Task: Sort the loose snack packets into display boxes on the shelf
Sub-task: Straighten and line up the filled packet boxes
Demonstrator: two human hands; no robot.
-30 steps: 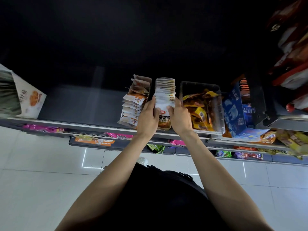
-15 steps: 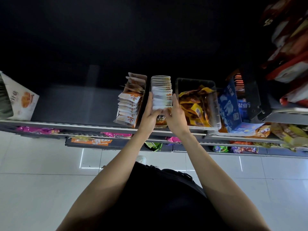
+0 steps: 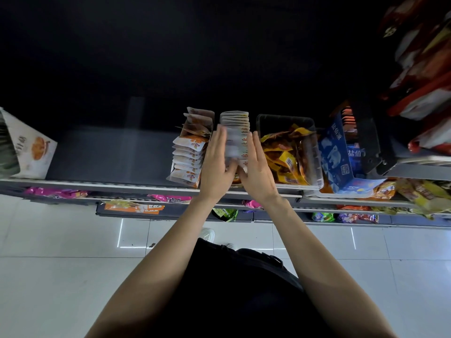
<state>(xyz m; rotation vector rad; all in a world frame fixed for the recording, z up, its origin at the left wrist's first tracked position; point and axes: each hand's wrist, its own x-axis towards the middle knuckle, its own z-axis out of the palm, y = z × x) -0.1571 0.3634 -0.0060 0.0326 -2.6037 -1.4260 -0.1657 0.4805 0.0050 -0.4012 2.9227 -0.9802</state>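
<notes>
Both hands reach to the shelf (image 3: 109, 184) at the centre of the frame. The left hand (image 3: 216, 167) and the right hand (image 3: 256, 169) stand with fingers straight and close together, palms facing each other, flanking a row of white packets (image 3: 235, 132) that stand on edge. The left hand's fingers are blurred against the row's left side; the right hand's fingers lie along its right side. The heels of the two hands nearly meet at the row's front end. Whether the palms actually press the packets cannot be told.

Just left of this row, a box of white-and-orange packets (image 3: 189, 154) leans towards the left. Just right, a clear bin (image 3: 314, 152) holds a loose heap of yellow and brown packets (image 3: 285, 157). Further right stands an open blue carton (image 3: 339, 154), touching the bin. At the far left edge a white bag (image 3: 31, 150) stands on the same shelf, well apart from the rest. Lower shelves show pink, orange and green packets. White floor tiles (image 3: 61, 276) fill the lower frame.
</notes>
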